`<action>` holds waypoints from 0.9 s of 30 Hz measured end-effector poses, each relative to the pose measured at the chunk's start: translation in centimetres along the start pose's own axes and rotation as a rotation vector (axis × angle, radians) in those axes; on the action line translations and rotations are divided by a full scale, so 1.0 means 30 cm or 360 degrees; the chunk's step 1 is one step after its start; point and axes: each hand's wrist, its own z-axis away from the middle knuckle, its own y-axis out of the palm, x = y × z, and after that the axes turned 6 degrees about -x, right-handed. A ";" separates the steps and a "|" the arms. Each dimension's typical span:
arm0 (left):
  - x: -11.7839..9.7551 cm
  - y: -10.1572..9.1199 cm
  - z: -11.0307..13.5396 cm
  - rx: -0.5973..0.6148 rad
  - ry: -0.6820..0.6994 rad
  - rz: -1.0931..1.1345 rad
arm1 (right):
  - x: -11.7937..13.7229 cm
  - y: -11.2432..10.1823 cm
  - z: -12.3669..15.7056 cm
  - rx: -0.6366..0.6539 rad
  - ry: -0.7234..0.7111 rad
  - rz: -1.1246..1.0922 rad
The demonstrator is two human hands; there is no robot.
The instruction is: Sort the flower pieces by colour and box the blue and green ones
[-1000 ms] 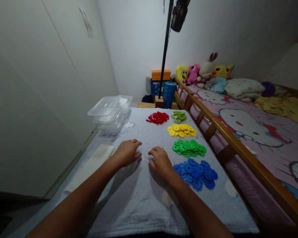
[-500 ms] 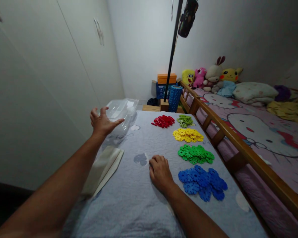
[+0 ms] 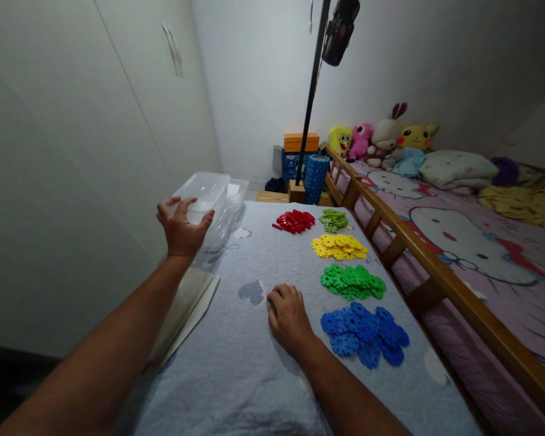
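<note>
My left hand [image 3: 186, 227] grips the near end of a clear plastic box [image 3: 206, 186], thumb on the right and fingers on the left. The box is tilted and raised over other clear plastic containers [image 3: 238, 192] at the table's far left. My right hand [image 3: 288, 315] rests palm down on the grey-blue cloth, fingers curled in, with nothing visible in them. To its right lie piles of flower-shaped plastic pieces: blue [image 3: 366, 333], green [image 3: 352, 281], yellow [image 3: 339, 246] and light green [image 3: 333, 220]. Small red pieces [image 3: 295, 221] are heaped at the far side.
A folded beige cloth-like item [image 3: 188, 309] lies at the left edge, partly behind my left forearm. A wooden bed rail [image 3: 402, 242] runs along the table's right side. White cupboard doors [image 3: 118, 121] stand on the left. Beyond the table rises a black pole [image 3: 309, 103].
My left hand has closed on the clear plastic box, which has risen slightly off the containers. The right hand stays where it was on the cloth. The view has shifted slightly.
</note>
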 end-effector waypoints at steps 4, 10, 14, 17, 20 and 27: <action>-0.112 -0.073 0.071 -0.0033 0.0155 0.0124 | -0.006 0.003 -0.001 -0.0031 0.0026 -0.0100; -0.272 -0.126 0.346 0.0408 0.0362 0.0271 | -0.037 -0.017 -0.015 -0.0668 0.0180 -0.0538; -0.294 -0.096 0.521 0.0581 0.0431 0.0335 | -0.049 -0.051 -0.019 -0.0884 0.0258 -0.0709; -0.299 -0.082 0.604 0.0671 0.0446 0.0325 | -0.051 -0.066 -0.022 -0.0838 0.0317 -0.0766; -0.303 -0.086 0.644 0.0688 0.0436 0.0397 | -0.055 -0.074 -0.027 -0.0816 0.0373 -0.0745; -0.276 -0.100 0.641 0.0798 0.0399 0.0474 | -0.075 -0.093 -0.025 -0.0719 0.0306 -0.0672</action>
